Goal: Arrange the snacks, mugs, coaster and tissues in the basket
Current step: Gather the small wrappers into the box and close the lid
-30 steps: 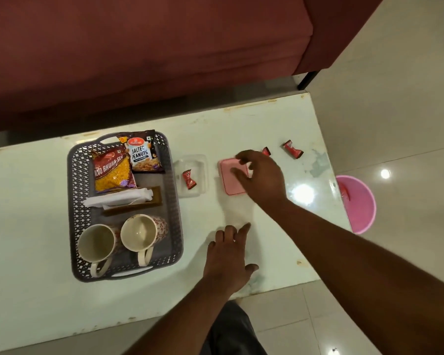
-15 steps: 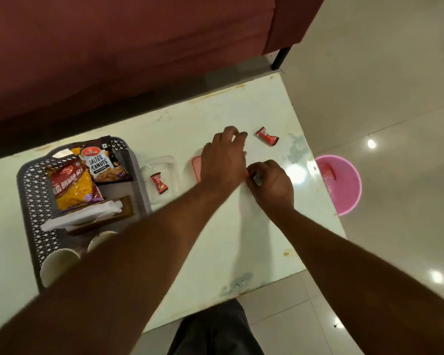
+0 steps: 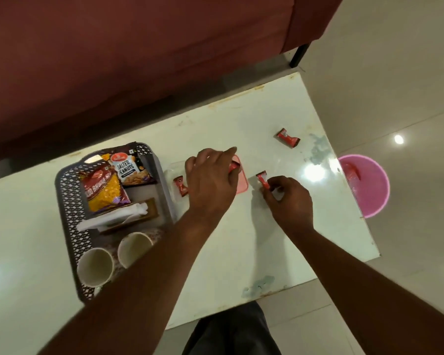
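A grey perforated basket (image 3: 69,201) on the white table holds two snack packets (image 3: 105,190), tissues (image 3: 113,217) on a brown coaster (image 3: 151,210), and two mugs (image 3: 95,267). To its right a small clear container (image 3: 171,169) holds a red candy (image 3: 180,186), with a pink lid (image 3: 242,184) beside it. My left hand (image 3: 210,183) hovers over both, pinching a red candy (image 3: 233,167). My right hand (image 3: 290,201) pinches another red candy (image 3: 263,180) just right of the lid. A third loose candy (image 3: 288,137) lies further back right.
A dark red sofa (image 3: 139,60) runs along the table's far side. A pink bucket (image 3: 367,185) stands on the floor past the table's right edge. My left forearm crosses over the basket's near right corner.
My left hand reached across from the near edge to the pink lid and took up a candy. My right hand drew back from the lid, lifting a candy.
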